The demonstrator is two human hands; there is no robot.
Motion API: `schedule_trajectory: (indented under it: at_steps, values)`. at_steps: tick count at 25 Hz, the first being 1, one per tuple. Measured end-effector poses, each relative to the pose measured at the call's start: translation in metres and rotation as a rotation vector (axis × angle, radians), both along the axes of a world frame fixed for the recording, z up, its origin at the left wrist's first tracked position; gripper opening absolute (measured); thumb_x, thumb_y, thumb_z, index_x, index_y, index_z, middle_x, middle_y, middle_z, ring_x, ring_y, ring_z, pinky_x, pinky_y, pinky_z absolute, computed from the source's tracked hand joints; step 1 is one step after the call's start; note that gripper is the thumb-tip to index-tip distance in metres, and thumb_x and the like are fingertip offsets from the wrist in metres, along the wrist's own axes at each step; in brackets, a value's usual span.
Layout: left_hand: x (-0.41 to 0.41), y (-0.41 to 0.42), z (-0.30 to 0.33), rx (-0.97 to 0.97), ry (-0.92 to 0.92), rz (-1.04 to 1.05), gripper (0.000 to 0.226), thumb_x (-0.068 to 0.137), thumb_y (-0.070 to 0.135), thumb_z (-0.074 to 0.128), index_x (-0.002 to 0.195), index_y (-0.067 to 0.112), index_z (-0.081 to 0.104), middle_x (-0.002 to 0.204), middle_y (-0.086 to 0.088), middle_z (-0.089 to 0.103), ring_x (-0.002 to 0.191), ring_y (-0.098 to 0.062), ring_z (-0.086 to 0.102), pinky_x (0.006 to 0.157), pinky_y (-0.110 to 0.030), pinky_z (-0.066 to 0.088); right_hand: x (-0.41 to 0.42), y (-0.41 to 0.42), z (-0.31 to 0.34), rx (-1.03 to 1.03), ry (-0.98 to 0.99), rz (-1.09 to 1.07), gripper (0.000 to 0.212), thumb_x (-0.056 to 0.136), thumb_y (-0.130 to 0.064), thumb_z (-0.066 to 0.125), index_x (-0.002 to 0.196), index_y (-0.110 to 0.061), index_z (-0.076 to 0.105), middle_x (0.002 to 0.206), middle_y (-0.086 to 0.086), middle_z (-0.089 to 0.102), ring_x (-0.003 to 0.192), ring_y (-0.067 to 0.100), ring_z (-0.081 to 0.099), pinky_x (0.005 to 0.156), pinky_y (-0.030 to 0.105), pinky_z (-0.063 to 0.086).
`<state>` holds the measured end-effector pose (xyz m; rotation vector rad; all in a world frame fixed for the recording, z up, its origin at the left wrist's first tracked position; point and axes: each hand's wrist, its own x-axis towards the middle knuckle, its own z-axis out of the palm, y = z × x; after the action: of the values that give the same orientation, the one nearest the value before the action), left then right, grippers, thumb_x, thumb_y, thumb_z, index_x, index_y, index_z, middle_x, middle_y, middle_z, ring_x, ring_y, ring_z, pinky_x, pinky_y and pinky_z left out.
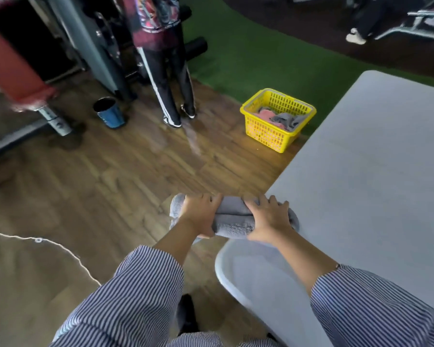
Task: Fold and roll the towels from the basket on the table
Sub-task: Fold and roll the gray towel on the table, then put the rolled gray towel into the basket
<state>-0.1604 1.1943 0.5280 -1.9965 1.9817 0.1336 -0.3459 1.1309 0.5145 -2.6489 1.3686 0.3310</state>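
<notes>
A rolled grey towel (232, 216) is held in the air just past the near left corner of the grey table (376, 176). My left hand (200, 214) grips its left part, fingers curled over the top. My right hand (268, 217) grips its right part the same way, at the table's corner. The towel's left end sticks out beyond my left hand over the floor. A yellow plastic basket (273, 136) stands on the wooden floor beside the table's left edge, with a pink towel (266, 115) and a grey towel (286, 120) lying loose inside.
Another person's legs (171, 78) stand on the floor at the back, beside gym equipment. A blue bin (109, 112) sits left of them. Green turf (261, 53) lies behind the basket. A white cable (60, 249) trails over the floor at the left.
</notes>
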Motion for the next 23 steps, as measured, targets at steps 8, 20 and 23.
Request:
schedule_trajectory:
  at_steps: [8, 20, 23]
  values:
    - [0.156, 0.003, 0.005, -0.053, -0.03, 0.025, 0.091, 0.066, 0.049, 0.068, 0.139, 0.022, 0.02, 0.123, -0.004, 0.05, 0.109, -0.024, 0.053, 0.086, -0.043, 0.043, 0.154, -0.01, -0.002, -0.06, -0.009, 0.07, 0.105, 0.054, -0.054, 0.071, 0.139, -0.04, 0.012, 0.127, 0.005, 0.042, 0.115, 0.03, 0.04, 0.081, 0.045, 0.035]
    - [0.185, -0.213, -0.017, 0.025, 0.001, -0.279, 0.092, 0.072, 0.044, 0.067, 0.141, 0.02, 0.013, 0.132, -0.007, 0.045, 0.119, -0.029, 0.047, 0.099, -0.055, 0.035, 0.167, -0.165, -0.027, -0.039, 0.01, -0.248, 0.101, 0.054, -0.057, 0.066, 0.138, -0.038, 0.012, 0.126, 0.001, 0.04, 0.113, 0.026, 0.038, 0.082, 0.046, 0.031]
    - [0.194, -0.284, -0.02, 0.067, -0.009, -0.306, 0.091, 0.072, 0.042, 0.067, 0.142, 0.02, 0.013, 0.133, -0.008, 0.044, 0.121, -0.03, 0.045, 0.1, -0.055, 0.033, 0.175, -0.226, -0.033, 0.013, 0.007, -0.292, 0.102, 0.054, -0.06, 0.064, 0.14, -0.036, 0.014, 0.127, 0.002, 0.041, 0.112, 0.027, 0.038, 0.083, 0.046, 0.031]
